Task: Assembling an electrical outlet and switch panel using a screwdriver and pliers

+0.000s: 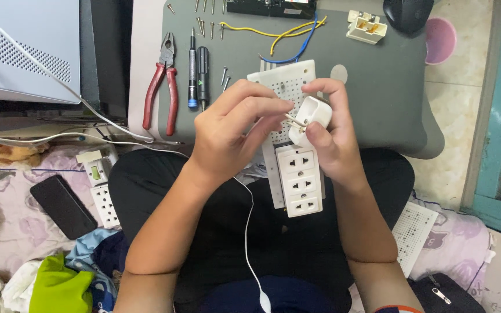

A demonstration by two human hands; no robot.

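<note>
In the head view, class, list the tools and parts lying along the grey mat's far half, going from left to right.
Red-handled pliers → blue-tipped screwdriver → black screwdriver → yellow wire → cream socket part → black mouse, all on the grey mat.

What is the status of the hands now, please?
Right hand holds white plug. Left hand pinches its prongs. White socket strip beneath. Nothing blocking.

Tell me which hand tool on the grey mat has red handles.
The pliers, at the mat's left edge. The two screwdrivers beside them are slim and black, one blue-tipped.
</note>
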